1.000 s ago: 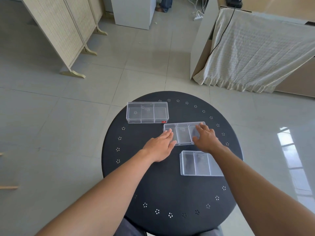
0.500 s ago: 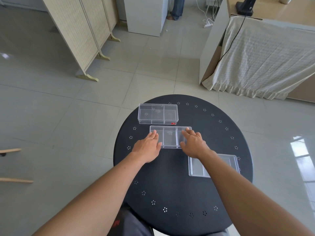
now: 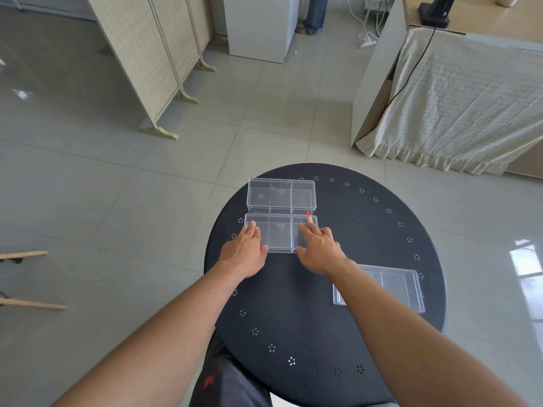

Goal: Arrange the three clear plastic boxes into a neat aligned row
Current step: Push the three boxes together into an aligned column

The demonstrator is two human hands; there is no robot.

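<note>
Three clear plastic boxes with dividers lie on a round black table (image 3: 299, 306). The far box (image 3: 281, 196) sits at the table's far left side. Right behind it, toward me, lies the middle box (image 3: 280, 233), its long edge nearly touching the far box and its ends lined up with it. My left hand (image 3: 245, 251) lies flat on the middle box's left end, and my right hand (image 3: 318, 246) on its right end, fingers spread. The third box (image 3: 393, 286) lies apart at the near right, partly hidden by my right forearm.
The table rim has small flower-shaped holes. Tiled floor surrounds it. A folding screen (image 3: 152, 57) stands far left, a white cabinet (image 3: 261, 24) at the back, a cloth-draped desk (image 3: 458, 95) at the right. A person's legs (image 3: 314, 16) stand beyond the cabinet.
Both hands slid the middle box to the left and away from me, until it lies against the far box and lined up with it. The third box stayed in place.
</note>
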